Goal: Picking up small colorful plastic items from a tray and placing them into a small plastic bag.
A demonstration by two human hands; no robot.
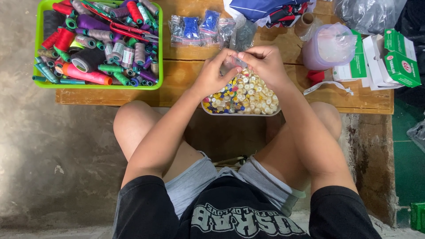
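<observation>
A clear tray (208, 107) full of mixed buttons, mostly cream, yellow and blue, sits at the front edge of a low wooden bench (186, 75). Just above the tray my left hand (212, 73) and my right hand (264, 63) meet, fingertips pinched together on a small clear plastic bag (234, 62). Both hands hold the bag from opposite sides. What is inside the bag is hidden by my fingers.
A green bin (40, 48) of thread spools and red-handled scissors stands at the left. Small bags of blue buttons (195, 28) lie behind my hands. A purple tub (330, 46) and green-white boxes (394, 59) sit at the right. My bare knees flank the tray.
</observation>
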